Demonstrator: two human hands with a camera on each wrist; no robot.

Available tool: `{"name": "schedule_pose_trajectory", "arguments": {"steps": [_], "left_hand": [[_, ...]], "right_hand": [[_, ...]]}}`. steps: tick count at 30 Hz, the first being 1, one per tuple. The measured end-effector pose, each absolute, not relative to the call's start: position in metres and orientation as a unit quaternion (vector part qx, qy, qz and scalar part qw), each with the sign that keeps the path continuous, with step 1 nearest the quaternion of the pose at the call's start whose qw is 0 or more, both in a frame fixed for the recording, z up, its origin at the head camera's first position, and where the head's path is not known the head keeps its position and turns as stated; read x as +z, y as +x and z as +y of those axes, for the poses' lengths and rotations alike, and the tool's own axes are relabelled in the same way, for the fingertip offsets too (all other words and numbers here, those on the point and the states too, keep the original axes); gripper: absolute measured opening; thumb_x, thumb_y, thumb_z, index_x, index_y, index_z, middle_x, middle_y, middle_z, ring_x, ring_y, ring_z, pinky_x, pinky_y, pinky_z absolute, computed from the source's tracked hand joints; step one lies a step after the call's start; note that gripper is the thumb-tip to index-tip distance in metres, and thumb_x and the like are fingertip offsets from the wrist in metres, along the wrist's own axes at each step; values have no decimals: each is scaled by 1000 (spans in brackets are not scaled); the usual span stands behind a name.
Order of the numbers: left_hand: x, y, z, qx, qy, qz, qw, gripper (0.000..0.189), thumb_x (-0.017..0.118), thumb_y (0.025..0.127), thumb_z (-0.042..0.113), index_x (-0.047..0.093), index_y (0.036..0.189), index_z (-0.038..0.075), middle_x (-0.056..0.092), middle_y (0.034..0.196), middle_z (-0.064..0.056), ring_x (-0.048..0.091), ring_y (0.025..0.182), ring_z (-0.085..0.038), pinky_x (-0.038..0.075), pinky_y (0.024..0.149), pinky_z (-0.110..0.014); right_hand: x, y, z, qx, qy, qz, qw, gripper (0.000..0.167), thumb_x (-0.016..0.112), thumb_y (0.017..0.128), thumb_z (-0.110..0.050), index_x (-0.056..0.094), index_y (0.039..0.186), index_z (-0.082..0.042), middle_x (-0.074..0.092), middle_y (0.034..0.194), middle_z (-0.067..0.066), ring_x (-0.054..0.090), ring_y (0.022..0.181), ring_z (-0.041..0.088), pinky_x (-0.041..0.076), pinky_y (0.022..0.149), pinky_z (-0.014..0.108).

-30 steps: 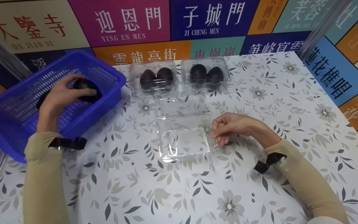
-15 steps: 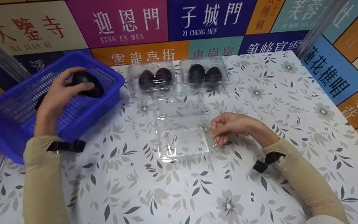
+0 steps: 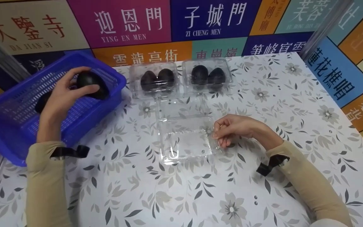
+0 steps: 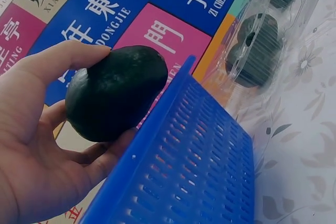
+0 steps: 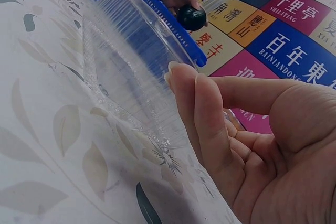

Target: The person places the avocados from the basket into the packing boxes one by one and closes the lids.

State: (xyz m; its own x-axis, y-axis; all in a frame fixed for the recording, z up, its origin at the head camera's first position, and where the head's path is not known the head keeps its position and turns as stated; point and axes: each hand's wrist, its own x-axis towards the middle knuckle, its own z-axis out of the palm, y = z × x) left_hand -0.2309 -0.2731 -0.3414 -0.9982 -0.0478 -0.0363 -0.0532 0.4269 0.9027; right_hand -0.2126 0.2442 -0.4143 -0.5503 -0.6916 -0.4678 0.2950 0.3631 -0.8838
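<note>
My left hand [image 3: 58, 97] grips a dark green avocado [image 3: 94, 86] over the blue plastic basket [image 3: 97, 116]. In the left wrist view the thumb and fingers curl round this avocado [image 4: 118, 95], which is level with the basket's rim [image 4: 181, 80]. Part of another dark avocado [image 3: 41, 102] shows inside the basket, behind the left hand. At the middle of the table lies an opened clear plastic clamshell box [image 3: 186, 143] with nothing in it. My right hand [image 3: 236, 129] pinches the right edge of this box between thumb and fingers.
Two clear clamshell boxes stand at the back of the table, one box [image 3: 134, 90] left and one box [image 3: 230, 71] right, each holding two dark avocados. Behind them rises a colourful lettered wall panel [image 3: 131, 28]. A floral cloth [image 3: 131, 189] covers the table.
My left hand has raised the avocado from within the basket and shifted it slightly right. The right hand and the opened box have stayed in place.
</note>
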Motion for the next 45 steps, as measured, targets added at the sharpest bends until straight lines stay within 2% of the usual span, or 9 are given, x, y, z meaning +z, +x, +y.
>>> {"name": "schedule_pose_trajectory", "arguments": {"steps": [13,18,25,45], "left_hand": [[-350,-222,-264,588,-5,809,-18,65,79,89,34,51,147,34,40,150,-3,38,129,-26,33,102,-49],[-351,-221,-263,611,9,791,-31,61,78,90,29,53,146,32,42,148,-6,40,127,-28,33,102,-46],[-351,-218,-257,671,36,739,-50,57,79,88,16,58,141,23,48,139,-11,46,120,-29,35,99,-40],[-344,-204,-230,629,38,776,-13,60,79,90,22,54,144,26,50,134,-16,50,117,-30,42,96,-38]], "right_hand": [[-417,-212,243,-554,-148,683,452,15,71,94,-8,62,82,-5,71,68,6,70,59,13,56,54,22],[-415,-211,243,-556,-143,682,453,16,71,93,-8,61,82,-5,71,68,6,70,59,14,56,53,22],[-415,-211,245,-557,-149,682,449,15,70,94,-7,61,83,-5,71,68,5,70,59,13,56,54,22],[-416,-212,245,-551,-148,688,448,15,71,94,-7,61,82,-5,70,68,6,69,59,13,56,54,22]]}}
